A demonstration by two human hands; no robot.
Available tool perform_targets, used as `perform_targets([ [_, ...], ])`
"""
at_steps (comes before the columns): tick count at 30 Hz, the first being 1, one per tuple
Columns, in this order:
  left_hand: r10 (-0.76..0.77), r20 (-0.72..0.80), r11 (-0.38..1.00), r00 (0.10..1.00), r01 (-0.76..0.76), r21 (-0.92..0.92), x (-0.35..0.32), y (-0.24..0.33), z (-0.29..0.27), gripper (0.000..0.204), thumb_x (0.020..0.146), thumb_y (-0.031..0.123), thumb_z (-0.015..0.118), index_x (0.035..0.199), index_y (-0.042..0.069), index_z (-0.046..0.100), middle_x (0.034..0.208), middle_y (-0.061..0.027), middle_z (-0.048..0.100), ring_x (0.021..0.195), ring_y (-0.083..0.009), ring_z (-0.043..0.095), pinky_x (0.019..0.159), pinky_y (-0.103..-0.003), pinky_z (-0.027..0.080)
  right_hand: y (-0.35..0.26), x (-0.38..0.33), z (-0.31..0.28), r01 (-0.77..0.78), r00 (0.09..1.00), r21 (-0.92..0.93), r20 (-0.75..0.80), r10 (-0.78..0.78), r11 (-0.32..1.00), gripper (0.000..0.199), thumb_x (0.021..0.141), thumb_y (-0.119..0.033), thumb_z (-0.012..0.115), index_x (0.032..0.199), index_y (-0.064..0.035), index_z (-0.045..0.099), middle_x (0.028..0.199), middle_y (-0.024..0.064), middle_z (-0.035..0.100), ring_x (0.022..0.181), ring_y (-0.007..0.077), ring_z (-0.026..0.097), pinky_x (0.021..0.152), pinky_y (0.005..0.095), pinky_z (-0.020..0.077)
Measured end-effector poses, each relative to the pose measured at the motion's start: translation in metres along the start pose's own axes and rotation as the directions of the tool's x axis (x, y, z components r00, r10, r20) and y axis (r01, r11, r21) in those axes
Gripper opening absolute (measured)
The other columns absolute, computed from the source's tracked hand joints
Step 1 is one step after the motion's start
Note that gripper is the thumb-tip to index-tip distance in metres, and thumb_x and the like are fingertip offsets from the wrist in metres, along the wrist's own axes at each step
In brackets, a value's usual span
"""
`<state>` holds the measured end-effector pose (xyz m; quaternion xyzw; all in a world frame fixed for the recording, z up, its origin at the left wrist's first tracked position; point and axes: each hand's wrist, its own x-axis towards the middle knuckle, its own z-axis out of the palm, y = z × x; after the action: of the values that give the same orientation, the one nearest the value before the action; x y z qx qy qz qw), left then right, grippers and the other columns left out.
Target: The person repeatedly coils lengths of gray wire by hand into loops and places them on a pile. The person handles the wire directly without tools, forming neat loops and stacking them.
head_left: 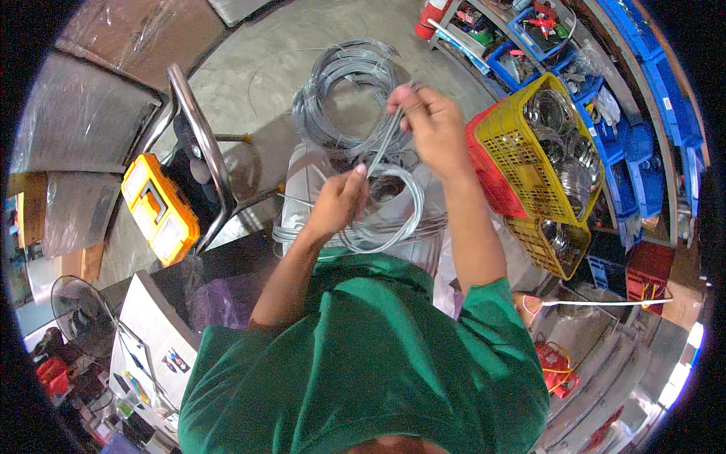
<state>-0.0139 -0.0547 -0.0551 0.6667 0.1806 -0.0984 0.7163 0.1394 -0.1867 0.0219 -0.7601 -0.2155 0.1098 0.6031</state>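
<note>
Left side of the small round grey wire coil [417, 208] partly hidden by the left hand [342, 200]; strand ends at the right hand [432, 125] not discernible | coil held before the green short-sleeved shirt [363, 348] | right arm extended farther forward; strands pinched between thumb and fingers of both hands

Two hands [339, 203] [435, 129] (plus one toolbox [161, 210])

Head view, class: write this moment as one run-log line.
left hand: gripping grey wire | right hand: pinching it farther out | large wire coil: beyond left hand | yellow crate: right, holding metal coils
</note>
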Motion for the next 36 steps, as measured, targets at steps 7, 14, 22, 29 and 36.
perform_targets([
  [7,-0.098,0.13,0.982,0.987,0.117,-0.147,-0.03,-0.012,0.005,0.049,0.103,0.045,0.043,0.072,0.008,0.05,0.06,0.0011,0.044,0.052,-0.0109,0.042,0.049,-0.028,0.037,-0.002,0.009,-0.03,-0.017,0.999,0.628,-0.024,0.041,0.778,0.032,0.101,-0.029,0.054,0.092,0.0008,0.062,0.081,0.0106,0.063,0.066,0.0232,0.065,0.068,0.0369,0.0555],
  [14,-0.035,0.249,0.992,0.968,0.064,-0.109,-0.053,0.009,0.01,0.046,0.102,0.045,0.047,0.072,0.01,0.049,0.06,0.0042,0.039,0.052,-0.008,0.035,0.047,-0.027,0.03,0.049,0.024,-0.045,-0.155,0.977,-0.004,0.149,0.154,0.988,0.04,0.097,-0.033,0.06,0.112,0.004,0.062,0.087,0.0141,0.066,0.078,0.0239,0.067,0.076,0.0364,0.0541],
  [22,-0.234,0.236,0.719,0.943,0.331,-0.611,-0.036,0.039,-0.019,0.052,0.097,0.053,0.053,0.063,0.017,0.037,0.054,0.0058,0.027,0.043,-0.0099,0.025,0.041,-0.029,0.019,0.09,-0.044,0.015,0.095,0.989,-0.278,-0.085,-0.123,0.956,0.043,0.099,-0.046,0.051,0.097,-0.0039,0.061,0.092,0.0077,0.063,0.087,0.0215,0.061,0.075,0.0349,0.0495],
  [29,-0.195,0.203,0.786,0.959,0.277,-0.553,-0.017,0.049,-0.016,0.053,0.097,0.055,0.051,0.064,0.018,0.032,0.055,0.0066,0.023,0.043,-0.0095,0.022,0.041,-0.029,0.016,0.057,-0.058,0.023,-0.487,0.863,0.859,0.446,0.238,0.155,0.034,0.103,-0.041,0.044,0.088,-0.0106,0.05,0.083,0.0103,0.061,0.069,0.0247,0.062,0.059,0.0297,0.0479],
  [36,-0.093,-0.012,0.883,0.996,0.077,-0.464,-0.003,0.028,-0.017,0.051,0.101,0.051,0.047,0.068,0.012,0.047,0.052,0.0025,0.037,0.04,-0.0097,0.031,0.039,-0.029,0.021,0.045,-0.063,0.017,-0.58,0.774,0.782,0.616,0.147,-0.228,0.032,0.104,-0.033,0.041,0.09,-0.0047,0.048,0.123,0.0321,0.057,0.119,0.0513,0.053,0.1,0.0657,0.0444],
])
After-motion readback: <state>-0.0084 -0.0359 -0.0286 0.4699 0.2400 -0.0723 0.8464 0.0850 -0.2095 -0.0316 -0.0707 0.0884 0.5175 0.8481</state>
